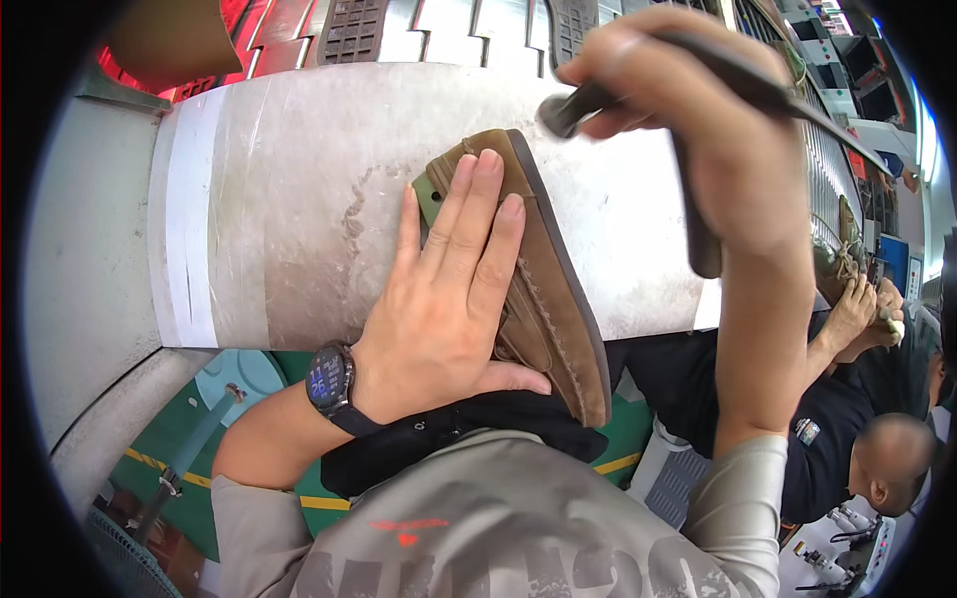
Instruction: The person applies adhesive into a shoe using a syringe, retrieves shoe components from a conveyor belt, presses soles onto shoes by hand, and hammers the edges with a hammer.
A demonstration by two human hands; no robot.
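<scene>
A brown leather shoe with a dark sole lies on its side over the near edge of a pale work surface. Its heel end points away from me and its toe reaches toward my lap. Flat across the upper rests my left hand, fingers stretched out, pressing on the shoe. A green piece with a dark hole shows beside my fingertips. Raised to the right above the surface, my right hand is wrapped round a black hammer. The hammer's rounded face hangs clear of the shoe; motion blurs this hand.
Beyond the surface runs a slatted metal conveyor carrying dark soles. On the right, a co-worker in dark clothes handles another shoe. A light blue stool stands below left on the green floor.
</scene>
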